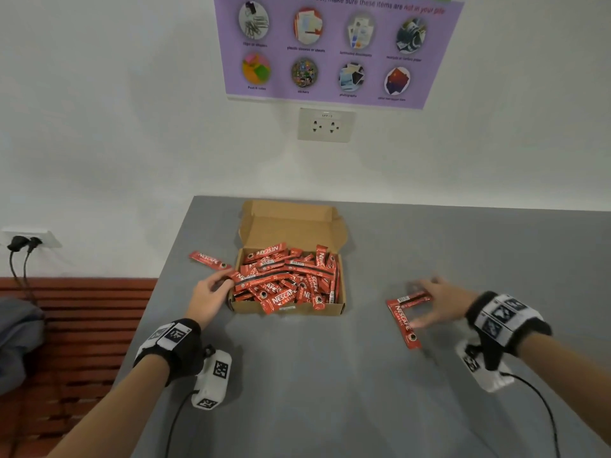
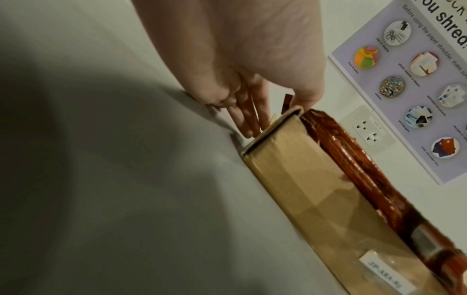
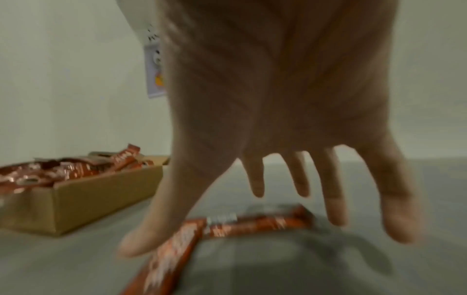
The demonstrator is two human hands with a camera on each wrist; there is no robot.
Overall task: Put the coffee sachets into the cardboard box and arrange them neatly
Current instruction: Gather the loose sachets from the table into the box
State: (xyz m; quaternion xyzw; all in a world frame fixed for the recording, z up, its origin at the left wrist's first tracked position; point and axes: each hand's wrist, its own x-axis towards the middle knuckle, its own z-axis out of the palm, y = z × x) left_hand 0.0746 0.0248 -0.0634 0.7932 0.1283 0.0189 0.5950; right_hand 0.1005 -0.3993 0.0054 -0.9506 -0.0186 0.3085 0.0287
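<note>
Head view: one cardboard box point(image 1: 287, 310) sits mid-frame on the grey tabletop point(image 1: 330, 391), lid flap open toward the wall, filled with a loose, uncounted heap of red coffee sachets point(image 1: 291, 279). Three sachets lie outside the box: one left sachet point(image 1: 210, 260) just beside the box's upper-left corner, and two right sachets point(image 1: 405, 320) at right of centre, forming an L. The left hand point(image 1: 208, 300) is at the box's left wall, fingers curled on a sachet end overhanging that rim. The right hand point(image 1: 439, 305) is spread above the two right sachets, blurred. Bare tabletop fills the lower frame and the right.

Left wrist view: the fingers point(image 2: 242, 117) reach down alongside the box's corner, with a red sachet between them and the thumb.

Right wrist view: five fingers point(image 3: 336, 201) splayed and straight, grasping nothing, over the two sachets; the box stands at left, well apart.
</note>
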